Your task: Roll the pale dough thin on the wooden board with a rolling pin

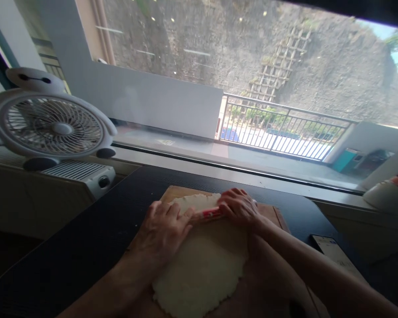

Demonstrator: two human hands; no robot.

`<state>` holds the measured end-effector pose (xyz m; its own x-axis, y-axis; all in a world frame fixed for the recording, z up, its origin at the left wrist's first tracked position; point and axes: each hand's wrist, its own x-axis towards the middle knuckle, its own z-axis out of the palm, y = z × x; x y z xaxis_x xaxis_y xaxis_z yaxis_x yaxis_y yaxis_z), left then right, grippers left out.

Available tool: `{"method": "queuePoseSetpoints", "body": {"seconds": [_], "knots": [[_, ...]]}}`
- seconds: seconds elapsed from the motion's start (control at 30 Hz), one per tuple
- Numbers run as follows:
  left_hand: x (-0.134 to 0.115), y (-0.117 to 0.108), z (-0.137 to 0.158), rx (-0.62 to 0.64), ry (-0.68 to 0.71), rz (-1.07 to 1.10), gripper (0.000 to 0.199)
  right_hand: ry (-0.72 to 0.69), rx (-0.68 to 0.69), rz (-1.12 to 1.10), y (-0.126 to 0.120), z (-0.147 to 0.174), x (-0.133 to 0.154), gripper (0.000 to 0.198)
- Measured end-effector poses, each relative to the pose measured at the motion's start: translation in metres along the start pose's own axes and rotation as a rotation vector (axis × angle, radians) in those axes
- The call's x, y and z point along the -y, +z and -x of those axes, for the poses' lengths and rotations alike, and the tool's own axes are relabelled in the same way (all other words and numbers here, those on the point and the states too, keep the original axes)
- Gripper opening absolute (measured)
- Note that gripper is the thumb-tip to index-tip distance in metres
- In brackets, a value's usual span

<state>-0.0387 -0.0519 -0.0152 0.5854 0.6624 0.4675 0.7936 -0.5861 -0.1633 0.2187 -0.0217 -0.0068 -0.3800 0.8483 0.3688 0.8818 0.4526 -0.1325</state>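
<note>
A large flat sheet of pale dough (202, 260) with ragged edges lies on a brown wooden board (275, 221). Across its far part runs a thin rolling pin (210, 213), of which a short stretch with red markings shows between my hands. My left hand (167, 223) is bent over the pin's left part, its fingertips pointing away from me. On the other side my right hand (240, 205) has its fingers curled over the right part. Both ends of the pin are mostly covered by the hands.
The board rests on a dark table (96, 229). A phone (334, 254) lies at the right edge. To the left, a white fan (61, 128) stands on a ledge by the window. A white rounded pot (388, 194) sits on the sill at far right.
</note>
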Motion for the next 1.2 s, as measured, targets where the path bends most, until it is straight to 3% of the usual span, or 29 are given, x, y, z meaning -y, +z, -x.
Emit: {"method": "queuePoseSetpoints", "body": {"seconds": [0.07,0.13,0.33,0.4,0.6,0.67,0.8,0.87,0.93,1.1,1.2], "knots": [[-0.004,0.001,0.005,0.018,0.005,0.017,0.034,-0.153,0.090,-0.027,-0.002,0.017,-0.001,0.032],[-0.006,0.003,0.005,0.040,-0.027,0.022,0.038,-0.181,0.134,-0.015,0.000,0.006,-0.007,0.035],[0.007,0.011,-0.015,0.063,-0.115,-0.049,0.036,0.021,0.157,0.074,0.028,-0.096,-0.018,0.042],[0.010,0.012,-0.014,0.066,-0.100,-0.056,0.035,0.022,0.175,0.068,0.029,-0.097,-0.019,0.041],[0.005,0.019,0.006,0.031,0.005,0.024,0.038,-0.139,0.235,-0.003,0.012,-0.040,-0.024,0.042],[0.007,0.020,0.004,0.030,-0.033,0.044,0.038,-0.139,0.260,-0.005,0.016,-0.053,-0.026,0.043],[0.021,0.018,-0.009,0.057,-0.154,0.027,0.037,0.010,0.302,0.020,0.035,-0.111,-0.025,0.048],[0.024,0.016,-0.012,0.059,-0.156,0.021,0.036,0.051,0.298,0.024,0.038,-0.120,-0.024,0.056],[0.021,0.014,-0.009,0.046,-0.124,0.030,0.033,0.057,0.302,0.029,0.031,-0.101,-0.023,0.057],[-0.007,0.007,0.009,0.012,-0.040,0.124,0.033,0.028,0.398,-0.009,-0.004,-0.011,-0.025,0.058],[-0.010,0.007,0.007,0.015,-0.050,0.150,0.032,0.091,0.426,-0.014,-0.005,-0.017,-0.021,0.057]]}}
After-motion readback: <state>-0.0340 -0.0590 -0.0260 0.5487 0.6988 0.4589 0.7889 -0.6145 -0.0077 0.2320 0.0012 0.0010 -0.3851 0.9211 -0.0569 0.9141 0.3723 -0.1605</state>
